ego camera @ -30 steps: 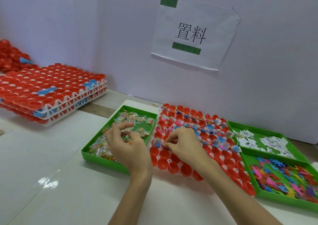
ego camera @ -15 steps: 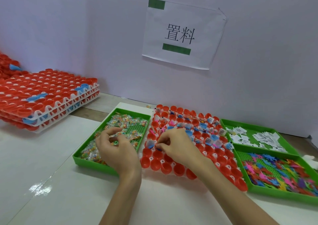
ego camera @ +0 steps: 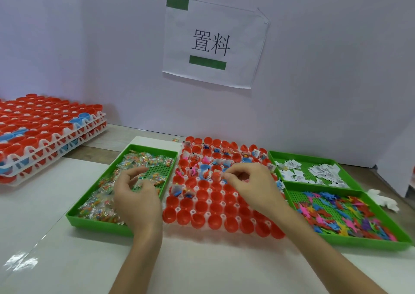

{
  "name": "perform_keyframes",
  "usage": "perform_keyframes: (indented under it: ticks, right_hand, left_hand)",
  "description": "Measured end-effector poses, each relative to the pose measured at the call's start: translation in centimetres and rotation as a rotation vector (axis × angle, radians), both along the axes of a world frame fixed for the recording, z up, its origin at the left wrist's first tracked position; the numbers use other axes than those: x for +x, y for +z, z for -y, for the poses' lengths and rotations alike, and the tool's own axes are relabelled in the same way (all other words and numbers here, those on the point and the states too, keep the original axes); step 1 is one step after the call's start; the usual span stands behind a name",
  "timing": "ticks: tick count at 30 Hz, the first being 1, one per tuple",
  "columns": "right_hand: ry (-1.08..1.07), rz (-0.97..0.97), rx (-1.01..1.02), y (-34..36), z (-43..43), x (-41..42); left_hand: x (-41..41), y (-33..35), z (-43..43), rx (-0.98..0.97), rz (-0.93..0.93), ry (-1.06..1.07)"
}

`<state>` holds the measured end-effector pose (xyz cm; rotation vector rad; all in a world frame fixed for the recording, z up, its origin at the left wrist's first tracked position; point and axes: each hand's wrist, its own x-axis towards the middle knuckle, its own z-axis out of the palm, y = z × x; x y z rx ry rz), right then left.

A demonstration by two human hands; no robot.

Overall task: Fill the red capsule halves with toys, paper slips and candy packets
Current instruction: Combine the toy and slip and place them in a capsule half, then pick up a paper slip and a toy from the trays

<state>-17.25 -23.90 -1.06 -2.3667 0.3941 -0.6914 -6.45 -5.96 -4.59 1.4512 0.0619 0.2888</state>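
The right hand hangs over the middle of the tray of red capsule halves. Its fingers are curled and the thumb and forefinger tips are pressed together just above a filled cup. Whether they pinch anything is too small and blurred to tell. The left hand hovers over the green tray of candy packets, with its fingers loosely curved and the thumb apart from them. A clear blur lies between thumb and fingers, so I cannot tell if a packet is held.

The capsule halves sit open side up in a white holder on the table, between the two hands. The far rows hold toys, slips and packets, and a few blue halves sit among them. The near rows, closest to the person, are bare red cups.

The candy tray touches the holder's left side. To the holder's right stand two more green trays, one behind the other. The far one holds white paper slips. The near one holds a heap of small coloured plastic toys. A crumpled white thing lies on the table just beyond those trays.

Well apart, at the far left, stands a stack of holders full of red halves with some blue ones. One stray packet lies behind the candy tray. A paper sign with two printed characters and two green bars hangs on the wall behind.
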Motion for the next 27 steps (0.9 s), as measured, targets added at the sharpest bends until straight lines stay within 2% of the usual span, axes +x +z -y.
perform_keyframes:
  ticks: [7,11,16,19,22,27]
  right_hand:
    - [-0.433,0.007,0.070,0.5,10.5,-4.6]
    - [-0.617,-0.071,0.022,-0.7,15.6,-6.8]
    - [-0.701,-0.412,-0.055,-2.4,18.7,-7.6]
    - [-0.697,-0.566,-0.007,-2.1,19.3,-7.4]
    - [-0.636,-0.579,0.096,-1.4,20.0,-6.6]
    - [-0.627,-0.538,0.187,-1.0,20.2,-6.2]
  left_hand:
    - [1.1,-0.1,-1.1,0.066,-0.093,-0.201]
    - [2.2,0.0,-2.0,0.216,-0.056,-0.277]
    - [2.8,-0.4,-2.2,0.522,-0.008,-0.280]
    - [2.7,-0.4,-1.8,0.500,-0.112,-0.304]
    - [3.0,-0.6,-1.9,0.501,-0.157,-0.315]
    - [2.6,-0.5,-1.8,0.605,-0.088,-0.269]
